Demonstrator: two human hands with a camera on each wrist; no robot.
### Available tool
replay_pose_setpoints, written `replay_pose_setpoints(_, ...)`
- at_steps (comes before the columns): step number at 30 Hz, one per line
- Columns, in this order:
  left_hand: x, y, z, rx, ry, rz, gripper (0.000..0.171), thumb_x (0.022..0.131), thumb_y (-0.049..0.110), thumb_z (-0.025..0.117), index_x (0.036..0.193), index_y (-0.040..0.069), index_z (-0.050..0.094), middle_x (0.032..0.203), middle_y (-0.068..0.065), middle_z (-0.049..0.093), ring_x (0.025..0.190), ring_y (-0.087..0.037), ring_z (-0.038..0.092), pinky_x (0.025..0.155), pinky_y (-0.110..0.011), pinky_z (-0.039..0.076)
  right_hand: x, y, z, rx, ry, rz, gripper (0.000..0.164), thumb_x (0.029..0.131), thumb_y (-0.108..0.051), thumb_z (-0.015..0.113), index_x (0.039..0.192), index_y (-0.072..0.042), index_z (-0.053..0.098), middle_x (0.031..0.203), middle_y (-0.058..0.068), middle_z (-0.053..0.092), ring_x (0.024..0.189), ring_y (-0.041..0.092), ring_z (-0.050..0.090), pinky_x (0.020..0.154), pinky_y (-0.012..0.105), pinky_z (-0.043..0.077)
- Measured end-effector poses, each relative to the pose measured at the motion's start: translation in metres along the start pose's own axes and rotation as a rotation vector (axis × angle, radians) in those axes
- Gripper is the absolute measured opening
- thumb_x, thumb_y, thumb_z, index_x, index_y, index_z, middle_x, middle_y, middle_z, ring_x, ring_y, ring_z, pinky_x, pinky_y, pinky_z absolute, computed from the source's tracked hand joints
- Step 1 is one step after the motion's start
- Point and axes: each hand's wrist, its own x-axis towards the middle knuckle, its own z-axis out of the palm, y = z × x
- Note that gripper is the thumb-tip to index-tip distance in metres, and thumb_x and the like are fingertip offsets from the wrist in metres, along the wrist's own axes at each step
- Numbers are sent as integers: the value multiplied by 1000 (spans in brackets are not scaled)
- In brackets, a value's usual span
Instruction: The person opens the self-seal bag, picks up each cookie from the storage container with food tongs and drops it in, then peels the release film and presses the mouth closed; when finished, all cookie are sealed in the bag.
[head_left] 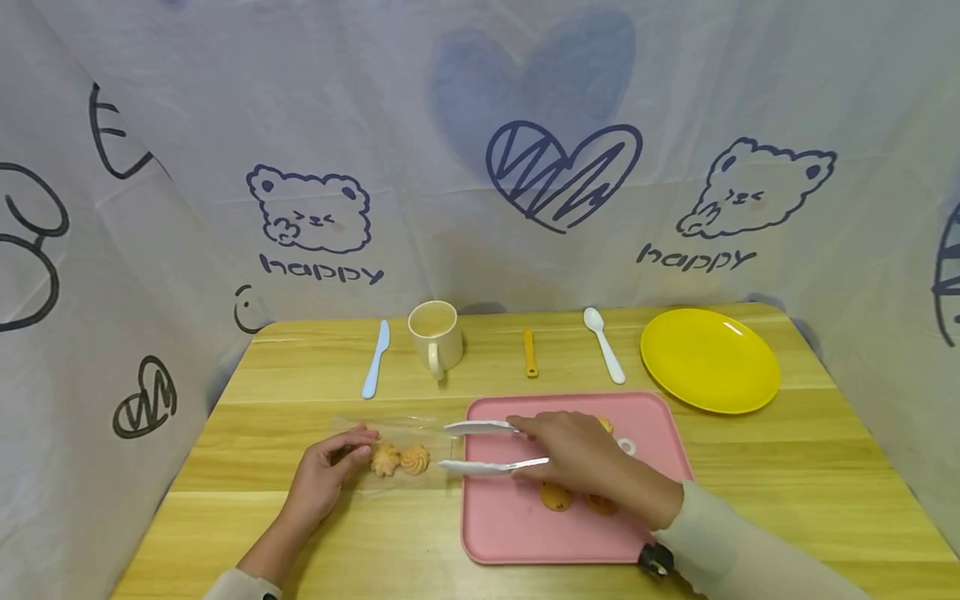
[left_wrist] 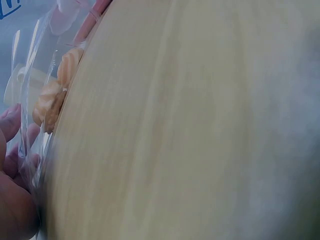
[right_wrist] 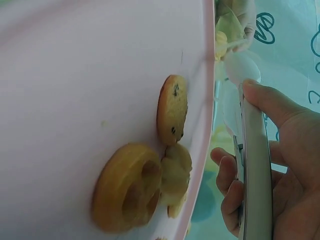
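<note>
My left hand [head_left: 322,477] pinches the closed-looking left end of a clear plastic bag [head_left: 412,427] on the table. Two swirled butter cookies [head_left: 400,460] lie side by side inside it. My right hand [head_left: 570,450] grips white-tipped tongs [head_left: 480,468], their two arms spread and nothing seen between the tips. Those tips are at the bag's right end, over the left rim of the pink tray [head_left: 510,533]. On the tray, partly hidden under the right hand, are several cookies, including a chocolate-chip one [right_wrist: 172,110] and a round one with hollows [right_wrist: 127,190].
Along the back of the table lie a light-blue knife [head_left: 377,360], a cream mug [head_left: 437,337], a small yellow-orange handle-like piece [head_left: 530,354], a white spoon [head_left: 604,346] and a yellow plate [head_left: 708,360]. A printed cloth [head_left: 420,108] hangs behind the table and at its sides.
</note>
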Motion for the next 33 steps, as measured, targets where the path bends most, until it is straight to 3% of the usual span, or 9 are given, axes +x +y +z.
replay_pose_setpoints(4, 0, 0, 0, 3, 1, 5, 25, 98, 10, 70, 118, -4, 74, 130, -21, 69, 136, -5, 50, 106, -9, 44, -8, 4, -3, -1, 0, 31, 68, 83, -52, 84, 142, -23, 64, 93, -6, 68, 80, 10, 59, 63, 30, 50)
replay_pose_setpoints(10, 0, 0, 0, 4, 0, 12, 23, 98, 10, 70, 117, -3, 75, 128, -19, 70, 136, -2, 49, 106, -9, 43, -23, 12, -7, 19, 19, 70, 71, 83, -53, 83, 144, -22, 63, 109, -6, 73, 98, 13, 66, 78, 36, 57)
replay_pose_setpoints(18, -2, 1, 2, 7, 6, 43, 20, 98, 7, 69, 113, -5, 75, 126, -20, 71, 134, -1, 51, 106, -8, 42, -44, 26, -11, 1, 76, 76, 69, 83, -54, 83, 142, -23, 65, 101, -9, 71, 86, 6, 61, 68, 29, 51)
replay_pose_setpoints(27, 0, -4, -1, 8, -2, 34, 19, 98, 6, 69, 113, -4, 75, 128, -20, 70, 135, -1, 50, 107, -8, 42, -62, 43, -18, 8, 111, 139, 74, 81, -52, 86, 143, -18, 64, 108, -6, 75, 97, 14, 68, 80, 40, 57)
replay_pose_setpoints(33, 0, -6, -1, 9, -5, 60, 19, 98, 7, 69, 112, -4, 75, 127, -21, 70, 135, 0, 50, 107, -8, 41, -75, 55, -25, 14, 131, 182, 76, 79, -56, 86, 141, -16, 66, 106, -7, 74, 87, 13, 64, 72, 35, 54)
